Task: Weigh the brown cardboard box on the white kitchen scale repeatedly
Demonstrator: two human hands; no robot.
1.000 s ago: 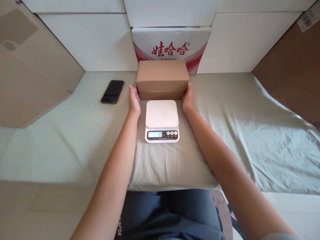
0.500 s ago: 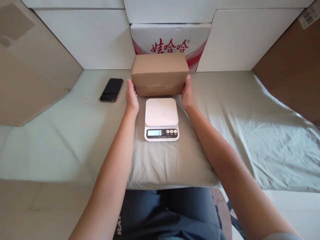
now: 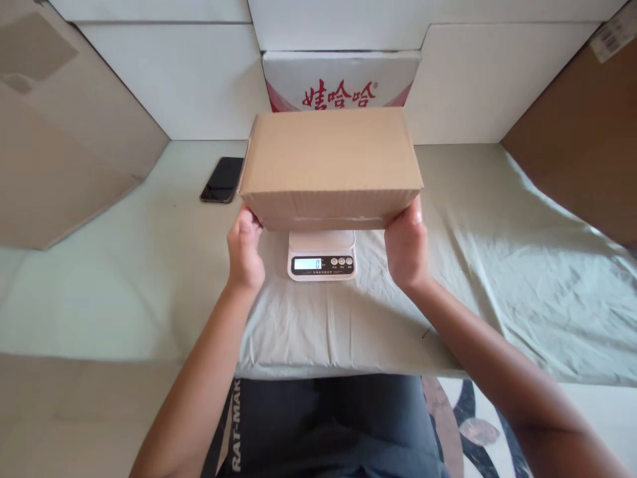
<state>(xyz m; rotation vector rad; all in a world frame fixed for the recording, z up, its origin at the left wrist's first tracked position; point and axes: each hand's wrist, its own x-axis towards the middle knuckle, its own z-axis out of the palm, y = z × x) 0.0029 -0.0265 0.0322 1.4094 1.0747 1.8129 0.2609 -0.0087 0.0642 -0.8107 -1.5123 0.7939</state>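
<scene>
Between my two hands a brown cardboard box point(image 3: 331, 156) is held up above the white digital scale point(image 3: 322, 265). My left hand point(image 3: 245, 249) grips the box's lower left end, and my right hand point(image 3: 408, 242) grips its lower right end; the fingers are partly hidden beneath the cardboard. The box covers most of the scale's platform from this view. On the scale's lit display the reading is 0, with several round buttons to its right.
A black phone point(image 3: 222, 179) lies left of the box on the pale green cloth point(image 3: 164, 265). Behind stands a white carton point(image 3: 343, 70) with red characters, against white panels. Large brown cartons flank the left point(image 3: 74, 146) and right point(image 3: 582, 133) sides.
Both hands have lifted the cardboard box from behind the scale and brought it up and closer to me, over the scale. The display still reads 0.
</scene>
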